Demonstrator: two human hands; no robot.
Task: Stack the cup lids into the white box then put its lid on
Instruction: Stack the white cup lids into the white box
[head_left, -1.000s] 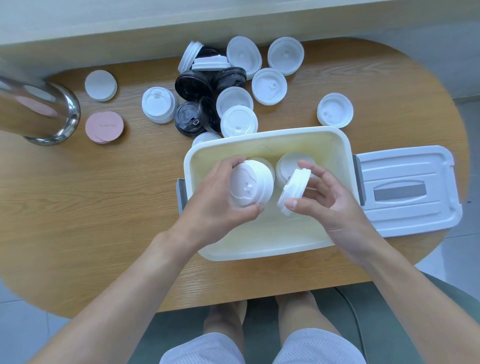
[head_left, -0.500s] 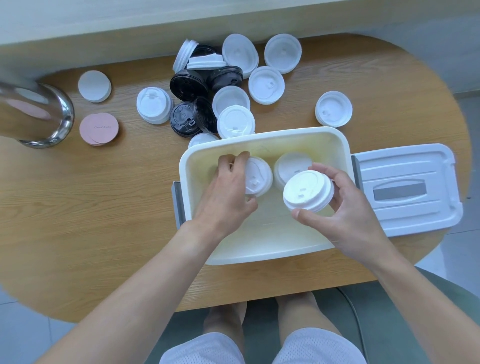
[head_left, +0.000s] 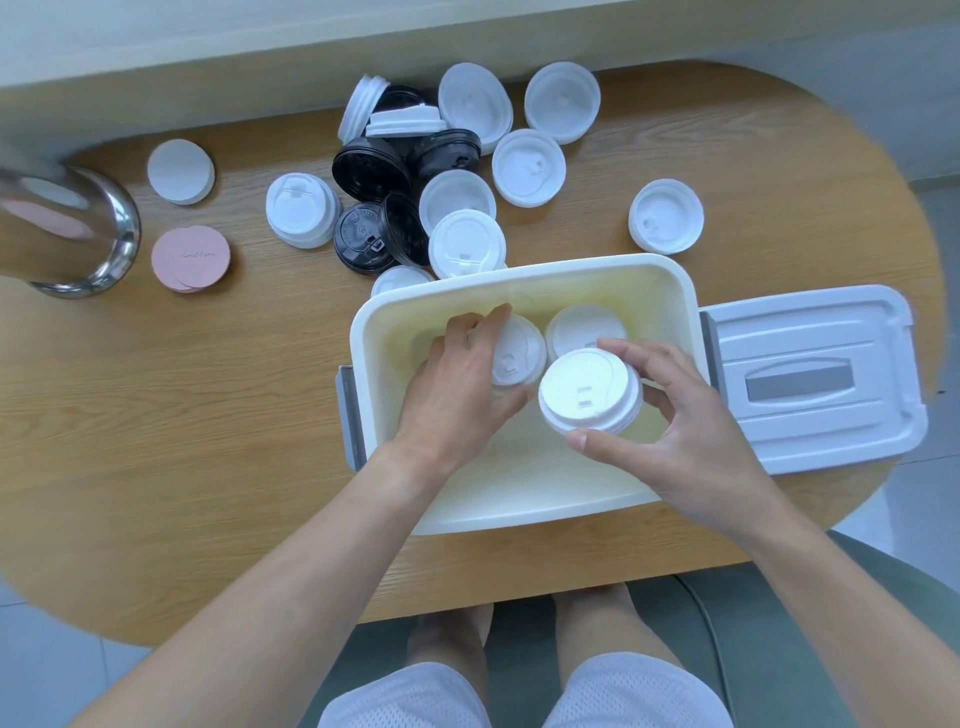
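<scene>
At the near edge of the wooden table (head_left: 156, 467) stands the white box (head_left: 519, 506), open, its grey side latch (head_left: 349, 415) showing on the left wall. Both hands reach into it. The right hand (head_left: 691, 441) grips a stack of white cup lids (head_left: 589, 391) by the rim, thumb on the near side and fingers curled round the far side, holding it above the box floor, sip-tab facing up. The left hand (head_left: 457, 384) is just beside it, fingers bent over a second lid stack (head_left: 517, 358) that sits in the far left part of the box; thumb and fingertips clasp its sides. A third white lid (head_left: 584, 325) lies in the box by the far wall, partly hidden behind the held stack.

To the right of the box, touching its side, the box lid (head_left: 815, 374) lies flat at the table's right edge, a grey recessed handle in its middle.

Beyond the box the loose lids (head_left: 467, 176) are heaped near the far edge — white ones and black ones mixed, some upside down, some on edge. One black lid (head_left: 361, 236) carries raised lettering round its rim, too small to read. A single white lid (head_left: 666, 215) rests apart toward the right.

Toward the far left corner lie a pink disc (head_left: 190, 258) with faint writing I cannot make out, a white disc (head_left: 181, 170) — and a shiny metal container (head_left: 67, 228) at the left edge.
</scene>
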